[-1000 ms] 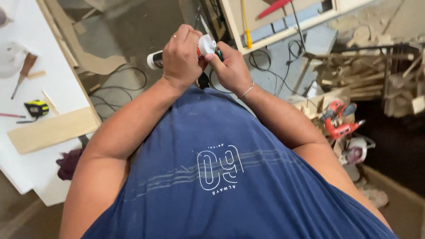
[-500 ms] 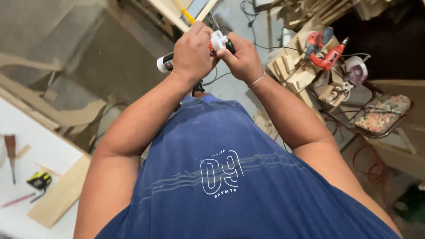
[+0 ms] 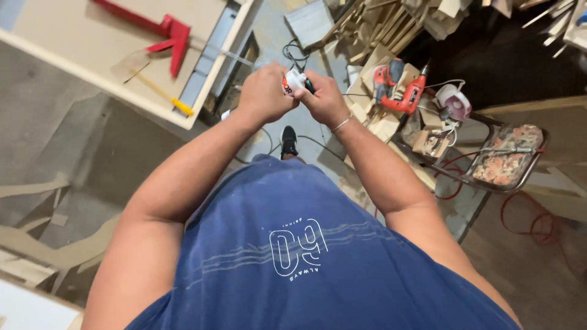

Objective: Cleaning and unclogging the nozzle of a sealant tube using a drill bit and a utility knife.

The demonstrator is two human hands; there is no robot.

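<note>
At upper centre of the frame, my left hand (image 3: 264,95) is closed around a white tube (image 3: 293,81). My right hand (image 3: 324,101) grips its capped end, fingers curled tight.

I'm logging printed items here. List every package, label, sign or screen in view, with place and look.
White tube: held between the left hand and right hand, round white end, red-and-black label partly hidden.
Shirt print: on the blue shirt's front, white outlined figures and thin lines.
No signs or screens show.

Tube (image 3: 294,80): glossy white plastic. Drill (image 3: 400,91): smooth red plastic casing; offcuts (image 3: 379,61): raw matt wood. Worktop (image 3: 79,46): pale matt board; shirt (image 3: 306,256): blue cloth.
</note>
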